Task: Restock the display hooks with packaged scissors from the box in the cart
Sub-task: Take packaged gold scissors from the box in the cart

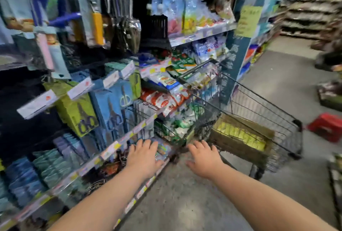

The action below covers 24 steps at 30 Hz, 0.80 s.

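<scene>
Green packaged scissors (pixel 77 112) and blue packaged scissors (pixel 112 108) hang on display hooks at the left, under white price tags. A black wire cart (pixel 259 108) stands in the aisle to the right, with a cardboard box (pixel 240 138) inside it that shows yellow-green packs. My left hand (pixel 143 156) reaches forward with fingers spread, in front of the lower shelf edge, and holds nothing. My right hand (pixel 203 156) is stretched out with straight fingers just short of the cart's near corner, also empty. The frame is blurred by motion.
Shelves of snack bags (pixel 166 99) run between the hooks and the cart. A red stool (pixel 325 125) sits on the floor at the right. More shelving lines the far side of the aisle. Grey floor lies below my arms.
</scene>
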### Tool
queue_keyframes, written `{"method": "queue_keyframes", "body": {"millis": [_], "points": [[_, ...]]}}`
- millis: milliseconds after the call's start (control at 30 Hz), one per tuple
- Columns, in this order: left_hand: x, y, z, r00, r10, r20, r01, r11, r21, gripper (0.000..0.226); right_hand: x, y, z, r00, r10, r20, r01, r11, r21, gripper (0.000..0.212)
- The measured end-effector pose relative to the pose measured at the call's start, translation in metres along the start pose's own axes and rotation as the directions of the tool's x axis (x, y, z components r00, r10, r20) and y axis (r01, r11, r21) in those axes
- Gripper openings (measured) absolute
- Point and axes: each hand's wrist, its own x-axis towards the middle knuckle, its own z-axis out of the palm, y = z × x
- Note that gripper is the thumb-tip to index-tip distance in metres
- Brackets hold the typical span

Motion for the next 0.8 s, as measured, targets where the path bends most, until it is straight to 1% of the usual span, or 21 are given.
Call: {"method": "queue_keyframes", "body": {"millis": [67,200,333,467,633,800], "points": [[0.022,0.053,-0.001,0.997,0.071,0.016,-0.071,0.997,0.014,0.074,-0.008,0.056,0.001,0.998,0.069,-0.001,-0.069,0.998,0.003,0.058],[0.059,0.156,-0.003,0.981,0.188,0.038,-0.189,0.982,0.02,0.073,-0.024,0.158,0.003,0.982,0.188,0.022,-0.188,0.982,0.018,0.062],[0.088,0.233,0.0,0.963,0.27,0.024,-0.271,0.962,0.045,0.069,-0.036,0.235,0.001,0.963,0.267,0.041,-0.269,0.962,0.049,0.061],[0.11,0.278,0.005,0.946,0.318,0.063,-0.322,0.943,0.08,0.068,-0.042,0.282,0.006,0.951,0.309,0.034,-0.31,0.946,0.092,0.064],[0.143,0.311,0.008,0.925,0.359,0.121,-0.373,0.92,0.12,0.065,-0.034,0.318,0.02,0.928,0.369,0.06,-0.373,0.911,0.174,0.064],[0.196,0.339,0.015,0.901,0.411,0.143,-0.427,0.897,0.113,0.064,-0.01,0.354,0.023,0.906,0.418,0.071,-0.424,0.891,0.163,0.063]]}}
